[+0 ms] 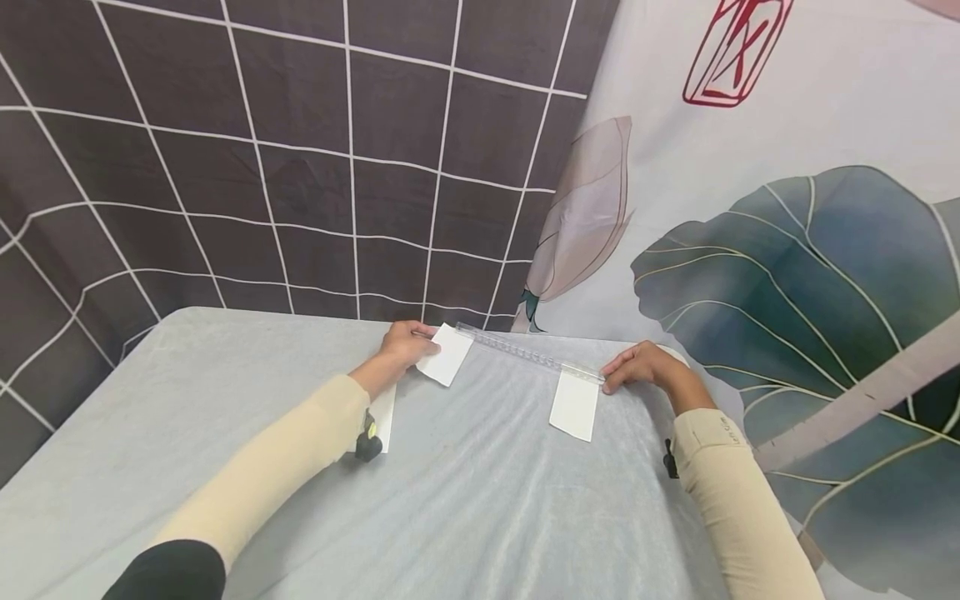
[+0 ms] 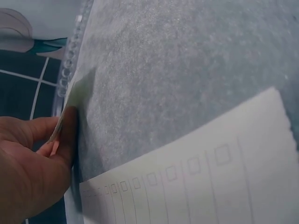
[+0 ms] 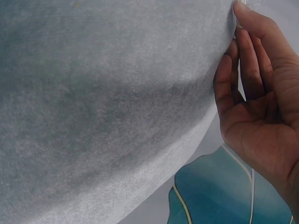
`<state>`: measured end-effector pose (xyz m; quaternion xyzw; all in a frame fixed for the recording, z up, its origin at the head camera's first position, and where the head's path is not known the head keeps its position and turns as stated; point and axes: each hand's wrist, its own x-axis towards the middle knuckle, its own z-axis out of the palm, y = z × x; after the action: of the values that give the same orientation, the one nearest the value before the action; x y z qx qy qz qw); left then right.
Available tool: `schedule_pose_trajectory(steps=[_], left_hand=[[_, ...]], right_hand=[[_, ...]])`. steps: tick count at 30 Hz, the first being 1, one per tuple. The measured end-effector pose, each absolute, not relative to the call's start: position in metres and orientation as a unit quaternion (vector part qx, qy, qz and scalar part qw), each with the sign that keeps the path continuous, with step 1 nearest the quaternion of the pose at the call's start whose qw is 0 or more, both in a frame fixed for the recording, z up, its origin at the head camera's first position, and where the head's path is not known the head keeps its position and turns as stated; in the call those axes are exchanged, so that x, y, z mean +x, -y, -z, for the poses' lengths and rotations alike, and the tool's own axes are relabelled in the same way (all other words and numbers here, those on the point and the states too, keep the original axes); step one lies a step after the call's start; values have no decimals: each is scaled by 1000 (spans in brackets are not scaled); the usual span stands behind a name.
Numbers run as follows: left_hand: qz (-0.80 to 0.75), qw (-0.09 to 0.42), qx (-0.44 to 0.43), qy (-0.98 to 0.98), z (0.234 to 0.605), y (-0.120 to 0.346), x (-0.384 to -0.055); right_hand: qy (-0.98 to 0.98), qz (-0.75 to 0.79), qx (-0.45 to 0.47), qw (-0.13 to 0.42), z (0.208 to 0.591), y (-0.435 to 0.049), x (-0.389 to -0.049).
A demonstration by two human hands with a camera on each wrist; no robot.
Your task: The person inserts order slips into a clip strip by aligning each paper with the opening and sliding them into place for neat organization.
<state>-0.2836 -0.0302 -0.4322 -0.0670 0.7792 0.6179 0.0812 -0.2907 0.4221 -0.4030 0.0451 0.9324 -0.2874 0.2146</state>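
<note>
A grey-covered table [image 1: 465, 492] stands before me, a clear ruler [image 1: 517, 348] slanting near its far edge. By the far right corner, the right hand [image 1: 645, 367] pinches the ruler's end, fingers bent; at the far edge, the left hand [image 1: 405, 343] pinches a white card [image 1: 448, 353] beside the other end. A second card [image 1: 575, 406] meets the ruler nearby; a lined card [image 1: 384, 417] lies under the left wrist

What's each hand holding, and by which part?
Left hand: a small rectangular white paper card, pinched at its left edge in the head view. Right hand: a long, clear plastic ruler-like strip, apparently by its right end.
</note>
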Motion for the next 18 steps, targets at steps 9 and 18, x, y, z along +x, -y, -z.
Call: schedule_pose_trajectory(steps=[9,18], left_hand=[[-620,97,-69,-776,438,24,-288],[-635,121,-63,-761,437,20,-287]], right_hand=[[-932,289,43,214,405,-423,-290],[-934,285,40,211,404,-423,-291]])
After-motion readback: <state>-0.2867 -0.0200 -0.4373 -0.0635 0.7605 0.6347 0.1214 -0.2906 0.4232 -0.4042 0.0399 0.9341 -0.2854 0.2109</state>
